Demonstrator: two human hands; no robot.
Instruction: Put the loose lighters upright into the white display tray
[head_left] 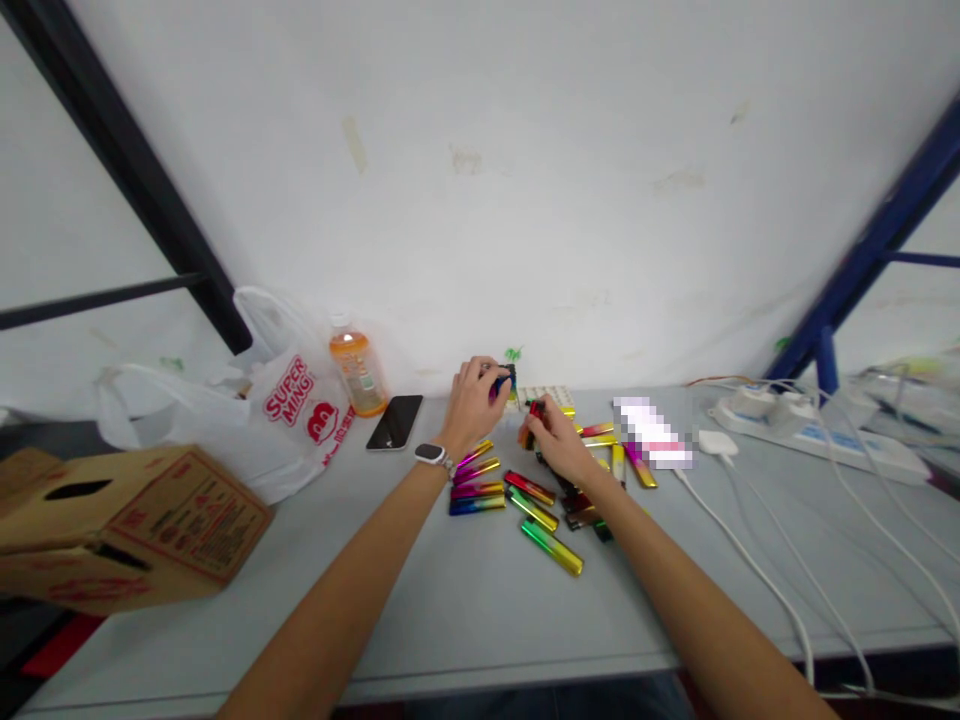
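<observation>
My left hand (474,400) reaches to the back of the table, its fingers closed on a blue and purple lighter (496,387). Dark-topped pieces stand right beside these fingertips, at the end of a pale tray with small cells (551,397). My right hand (553,437) is closed round a red lighter (533,412), a little to the right. Shiny two-coloured lighters lie around my wrists: a green and yellow lighter (552,547) in front, a red one (529,487), and a blue and yellow one (478,505) in a row to the left. My right forearm hides part of the pile.
On the left are a cardboard box (187,520), a white plastic bag (281,420), an orange drink bottle (358,370) and a black phone (395,422). On the right, a blurred-out phone (651,432), white cables (742,540) and a power strip (847,445). A wall stands behind.
</observation>
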